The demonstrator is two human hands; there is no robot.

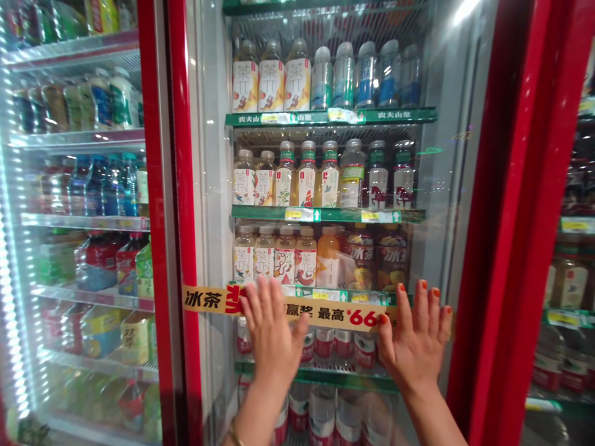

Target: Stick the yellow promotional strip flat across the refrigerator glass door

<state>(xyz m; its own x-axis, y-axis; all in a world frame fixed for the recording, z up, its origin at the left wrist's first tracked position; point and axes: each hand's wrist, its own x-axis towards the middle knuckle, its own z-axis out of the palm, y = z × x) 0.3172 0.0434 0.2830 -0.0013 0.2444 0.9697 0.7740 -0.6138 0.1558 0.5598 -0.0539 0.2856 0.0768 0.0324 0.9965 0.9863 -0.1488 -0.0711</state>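
Both hands lie spread against a tan banner strip (341, 314) with black and red lettering, which runs across the glass door (446, 204) of a red-framed drinks cooler. My left hand (274, 328) covers part of the lettering left of centre, its fingers pointing up. Near the strip's right end, my right hand (416, 334) has its fingers apart, with orange-red nails showing. Neither hand holds anything. Behind the glass stand shelves of drinks, among them white-labelled tea bottles (297, 77) and dark iced tea bottles (360, 257).
To the left, another cooler holds lit shelves of bottles (100, 99) behind a red upright frame (158, 248). A thick red frame (506, 235) borders the door on the right, with more bottles (571, 285) beyond it. Green shelf edges (404, 116) carry price tags.
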